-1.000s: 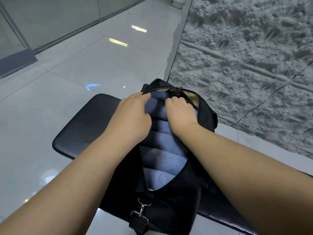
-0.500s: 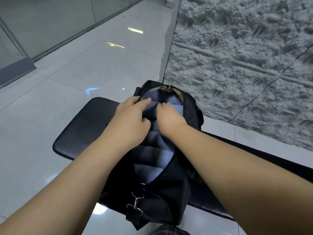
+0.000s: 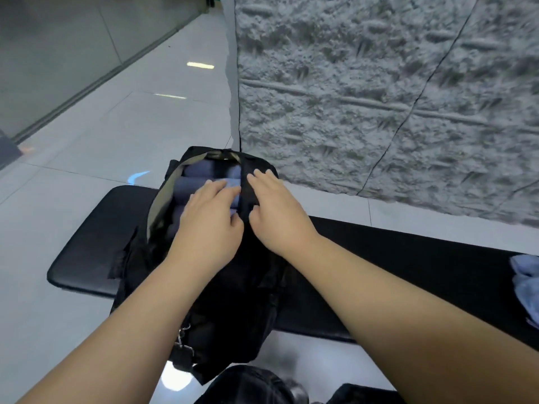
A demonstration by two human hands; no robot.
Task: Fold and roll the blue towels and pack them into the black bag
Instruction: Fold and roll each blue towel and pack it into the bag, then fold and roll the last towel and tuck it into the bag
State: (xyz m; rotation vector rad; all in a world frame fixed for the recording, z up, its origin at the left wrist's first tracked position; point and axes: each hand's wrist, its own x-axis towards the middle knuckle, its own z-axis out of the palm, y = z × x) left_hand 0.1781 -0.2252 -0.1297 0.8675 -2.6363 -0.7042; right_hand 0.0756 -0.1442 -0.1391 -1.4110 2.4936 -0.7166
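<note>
Towels [image 3: 204, 182], blue and rolled, lie packed in a row inside the black bag [image 3: 233, 287], which rests on a black bench [image 3: 408, 258]. Left hand [image 3: 208, 217] presses flat on the rolls, its fingers straight and close together, holding nothing. Right hand [image 3: 277, 208] lies on the bag's right flap, fingers straight and slightly spread, thumb tucked at the flap's edge. Another loose blue towel [image 3: 525, 284] sits on the bench at far right.

Rough grey textured wall [image 3: 364, 97], glossy pale tiled floor [image 3: 87, 158], black padded bench [image 3: 96, 237]
</note>
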